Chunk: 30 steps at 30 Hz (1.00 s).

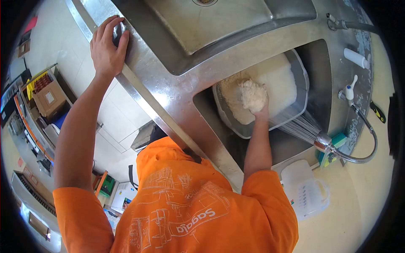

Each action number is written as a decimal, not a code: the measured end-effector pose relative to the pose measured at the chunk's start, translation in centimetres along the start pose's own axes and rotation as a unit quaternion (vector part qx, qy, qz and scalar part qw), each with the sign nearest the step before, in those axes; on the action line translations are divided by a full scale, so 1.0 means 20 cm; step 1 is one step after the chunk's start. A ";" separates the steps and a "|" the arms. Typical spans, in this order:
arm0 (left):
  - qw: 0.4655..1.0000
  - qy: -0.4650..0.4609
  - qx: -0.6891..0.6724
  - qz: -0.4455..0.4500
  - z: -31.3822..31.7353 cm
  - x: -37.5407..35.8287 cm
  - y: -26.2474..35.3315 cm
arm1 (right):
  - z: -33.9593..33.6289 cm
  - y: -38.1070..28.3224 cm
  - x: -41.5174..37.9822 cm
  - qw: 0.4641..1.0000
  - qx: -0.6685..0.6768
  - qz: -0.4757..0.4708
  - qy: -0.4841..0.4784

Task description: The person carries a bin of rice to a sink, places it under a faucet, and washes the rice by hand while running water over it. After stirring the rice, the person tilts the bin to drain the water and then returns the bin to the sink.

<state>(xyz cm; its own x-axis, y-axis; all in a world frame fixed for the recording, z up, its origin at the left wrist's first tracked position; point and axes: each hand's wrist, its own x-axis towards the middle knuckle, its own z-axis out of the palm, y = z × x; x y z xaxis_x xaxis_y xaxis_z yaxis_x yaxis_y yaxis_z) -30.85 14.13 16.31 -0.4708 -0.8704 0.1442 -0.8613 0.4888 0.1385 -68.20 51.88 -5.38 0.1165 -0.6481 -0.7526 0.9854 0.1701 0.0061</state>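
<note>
My left hand [107, 48] rests on the front rim of the steel counter [168, 90], thumb and fingers apart. In the smaller sink basin stands a grey plastic tub [300, 80] with cloudy whitish water and wet rice [236, 105]. My right hand [262, 110] reaches into this tub and scoops up a heaped clump of rice. The clump hides most of its fingers. A chrome spray head [324, 141] on a flexible hose lies at the basin's right edge, with streams of water running from it towards the tub.
A larger sink basin [219, 25] lies beyond. Along the right stand a small tap [349, 89], a white bottle [355, 58], sponges [335, 145], a tool with a black-yellow handle [378, 112] and a clear measuring jug [310, 198]. A cardboard box [49, 96] sits on shelving at left.
</note>
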 end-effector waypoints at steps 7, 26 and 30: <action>1.000 -0.006 -0.013 -0.020 -0.01 0.00 0.01 | 0.36 0.00 -0.27 0.883 -0.407 -0.104 0.210; 0.999 -0.010 -0.027 -0.022 -0.03 -0.01 0.01 | -0.06 0.07 0.57 0.341 -0.923 0.036 0.173; 1.000 -0.003 -0.023 -0.015 -0.02 -0.01 -0.01 | -0.96 -0.15 0.92 0.737 -0.644 -0.168 0.119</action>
<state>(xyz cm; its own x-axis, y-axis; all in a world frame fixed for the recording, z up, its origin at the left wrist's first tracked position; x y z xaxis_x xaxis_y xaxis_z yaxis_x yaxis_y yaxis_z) -30.53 14.34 16.62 -0.4457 -0.8851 0.1343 -0.8655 0.4643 0.1877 -71.42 53.66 -31.79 -0.2831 -0.6911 -0.6650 0.0006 0.6932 -0.7207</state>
